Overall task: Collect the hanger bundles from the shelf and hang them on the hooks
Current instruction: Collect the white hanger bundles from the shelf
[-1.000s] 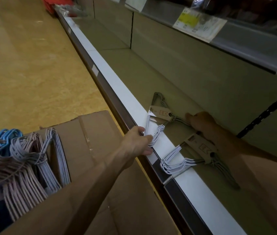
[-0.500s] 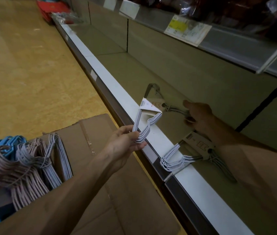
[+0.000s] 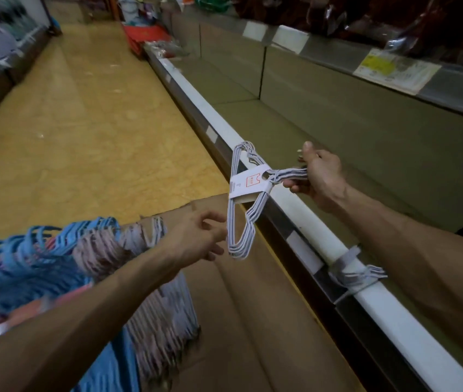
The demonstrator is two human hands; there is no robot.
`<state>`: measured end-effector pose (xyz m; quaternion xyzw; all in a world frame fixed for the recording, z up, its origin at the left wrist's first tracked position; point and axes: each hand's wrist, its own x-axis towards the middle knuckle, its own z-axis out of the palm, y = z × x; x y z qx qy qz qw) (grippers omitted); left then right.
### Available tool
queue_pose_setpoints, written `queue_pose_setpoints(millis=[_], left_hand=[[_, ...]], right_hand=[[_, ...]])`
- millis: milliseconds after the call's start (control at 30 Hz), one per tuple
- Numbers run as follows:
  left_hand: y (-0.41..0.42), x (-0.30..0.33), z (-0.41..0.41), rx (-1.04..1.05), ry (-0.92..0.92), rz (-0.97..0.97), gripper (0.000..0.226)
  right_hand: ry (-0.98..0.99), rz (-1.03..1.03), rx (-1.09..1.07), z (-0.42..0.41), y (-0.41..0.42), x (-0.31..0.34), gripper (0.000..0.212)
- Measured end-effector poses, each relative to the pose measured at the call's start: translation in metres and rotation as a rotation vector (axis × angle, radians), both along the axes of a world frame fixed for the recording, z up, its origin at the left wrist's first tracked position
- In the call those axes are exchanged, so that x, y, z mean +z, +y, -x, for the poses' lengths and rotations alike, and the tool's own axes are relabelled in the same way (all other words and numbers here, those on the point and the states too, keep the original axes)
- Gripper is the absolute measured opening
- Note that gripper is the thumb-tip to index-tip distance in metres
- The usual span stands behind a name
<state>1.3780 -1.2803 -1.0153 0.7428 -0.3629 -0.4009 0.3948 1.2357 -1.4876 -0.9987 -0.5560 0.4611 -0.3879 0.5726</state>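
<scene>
A bundle of white hangers (image 3: 248,185) with a paper label hangs in the air over the shelf's white front edge (image 3: 289,200). My right hand (image 3: 321,179) grips the bundle by its hook ends. My left hand (image 3: 193,239) is just left of the bundle's lower corner, fingers loosely spread and holding nothing. A second white hanger bundle (image 3: 366,274) lies across the shelf edge, partly hidden by my right forearm. The low olive shelf (image 3: 295,131) is otherwise bare. No hooks are in view.
A cardboard box (image 3: 253,321) stands below my arms against the shelf front. It holds several blue hangers (image 3: 26,258) and pale pink ones (image 3: 162,321). The yellow aisle floor (image 3: 83,123) runs off to the left, with a red basket (image 3: 145,33) far back.
The bundle has risen off the shelf and now hangs upright from my right hand. My left hand has let go of its lower end. The view has tilted up the aisle.
</scene>
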Motion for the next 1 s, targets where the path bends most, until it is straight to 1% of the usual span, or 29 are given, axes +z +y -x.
queue_pose_setpoints(millis=[100,167,267,367,467,533,633,767,833,933,967,1000], left_hand=[[0.016,0.006,-0.025,0.028,-0.153,0.055,0.014],[0.027,0.013,-0.039,0.084,-0.181,0.105,0.015],[0.040,0.021,-0.058,0.123,-0.243,0.224,0.023],[0.051,0.028,-0.075,0.193,-0.238,0.313,0.025],[0.059,0.033,-0.087,0.247,-0.212,0.350,0.022],[0.064,0.033,-0.092,0.263,-0.195,0.357,0.021],[0.071,0.031,-0.097,0.272,-0.196,0.352,0.021],[0.074,0.033,-0.104,0.284,-0.202,0.359,0.021],[0.075,0.033,-0.108,0.296,-0.214,0.373,0.021],[0.078,0.033,-0.114,0.314,-0.233,0.382,0.021],[0.079,0.032,-0.116,0.322,-0.234,0.382,0.021],[0.080,0.032,-0.117,0.329,-0.233,0.380,0.021]], right_hand=[[0.039,0.019,0.086,-0.024,0.018,-0.006,0.036],[0.088,0.035,0.143,-0.039,0.030,-0.012,0.035],[0.163,0.089,0.225,-0.058,0.049,-0.022,0.037],[0.302,0.147,0.316,-0.076,0.070,-0.032,0.031],[0.468,0.232,0.387,-0.094,0.090,-0.043,0.026],[0.559,0.282,0.406,-0.104,0.100,-0.051,0.030],[0.634,0.328,0.393,-0.117,0.111,-0.062,0.037],[0.668,0.373,0.452,-0.135,0.128,-0.069,0.064],[0.682,0.375,0.503,-0.142,0.138,-0.068,0.071],[0.720,0.348,0.581,-0.152,0.157,-0.068,0.086],[0.738,0.359,0.610,-0.155,0.161,-0.071,0.082],[0.749,0.371,0.637,-0.156,0.164,-0.071,0.071]])
